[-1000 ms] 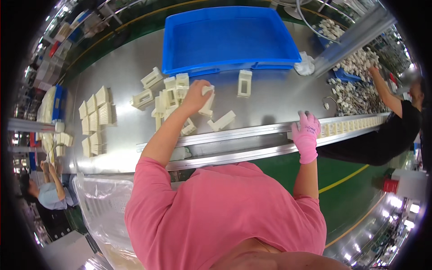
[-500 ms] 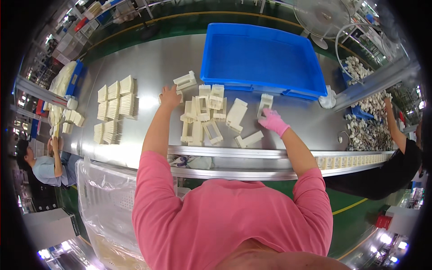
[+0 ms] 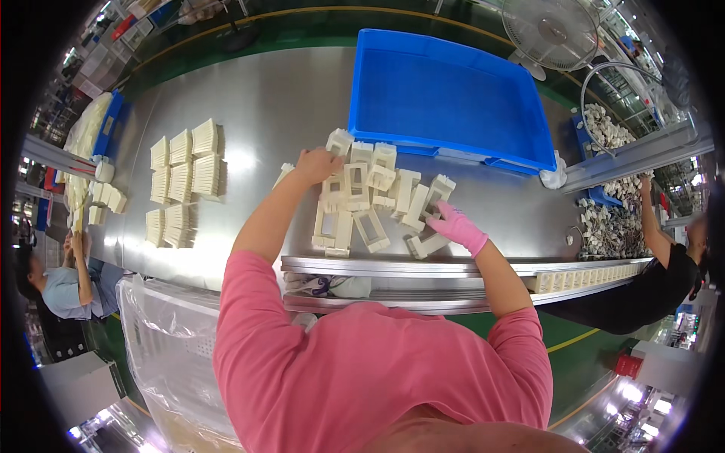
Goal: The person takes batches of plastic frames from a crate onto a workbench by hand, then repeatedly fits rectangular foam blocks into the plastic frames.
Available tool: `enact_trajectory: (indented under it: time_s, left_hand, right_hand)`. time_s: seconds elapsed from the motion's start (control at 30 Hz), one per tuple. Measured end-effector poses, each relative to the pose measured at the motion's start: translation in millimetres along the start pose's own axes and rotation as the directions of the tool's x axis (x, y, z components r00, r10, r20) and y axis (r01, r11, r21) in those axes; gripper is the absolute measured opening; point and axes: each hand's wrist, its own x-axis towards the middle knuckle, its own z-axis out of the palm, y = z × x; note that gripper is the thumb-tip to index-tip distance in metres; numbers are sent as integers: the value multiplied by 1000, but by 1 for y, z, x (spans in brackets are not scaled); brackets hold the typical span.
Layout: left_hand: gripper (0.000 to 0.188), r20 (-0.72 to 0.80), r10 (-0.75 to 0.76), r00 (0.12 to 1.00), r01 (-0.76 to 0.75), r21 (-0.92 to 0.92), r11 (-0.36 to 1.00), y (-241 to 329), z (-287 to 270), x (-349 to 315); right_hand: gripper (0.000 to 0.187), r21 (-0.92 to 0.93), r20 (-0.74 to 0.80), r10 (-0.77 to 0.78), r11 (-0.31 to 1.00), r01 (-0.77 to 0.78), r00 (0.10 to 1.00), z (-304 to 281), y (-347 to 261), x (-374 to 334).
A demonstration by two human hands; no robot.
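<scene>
A loose heap of cream plastic frames (image 3: 374, 200), rectangular and hollow-centred, lies on the brushed steel table (image 3: 264, 106) just below the empty blue tray (image 3: 445, 98). The bare left hand (image 3: 317, 164) rests curled on the heap's upper left edge; what it grips, I cannot tell. The pink-gloved right hand (image 3: 457, 225) seems to pinch one frame at the lower right. Neat ribbed cream stacks (image 3: 185, 181) sit well apart, leftward.
</scene>
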Motion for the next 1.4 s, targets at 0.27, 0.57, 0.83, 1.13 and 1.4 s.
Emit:
enact_trajectory:
  time_s: [0.27, 0.57, 0.83, 1.13, 1.4]
  left_hand:
    - [40, -208, -318, 925, 333, 42, 942, -51, -30, -65]
    - [37, 199, -34, 979, 86, -259, 962, -55, 5, -56]
    - [65, -361, -237, 902, 407, 528, 746, -186, -60, -99]
    - [96, -95, -523, 847, 485, 540, 688, -234, -67, -106]
    - [115, -279, -434, 856, 492, 188, 850, -223, -40, -97]
  right_hand:
    - [44, -15, -122, -27, 1000, 25, 992, 0, 5, 7]
    - [39, -115, -108, -91, 990, 78, 990, 3, 1, 8]
    - [37, -117, -203, -116, 989, 94, 972, -1, 11, 9]
    - [30, -82, -337, -135, 990, 113, 932, -3, 14, 9]
    - [33, -138, -461, -137, 987, 81, 877, -2, 7, 16]
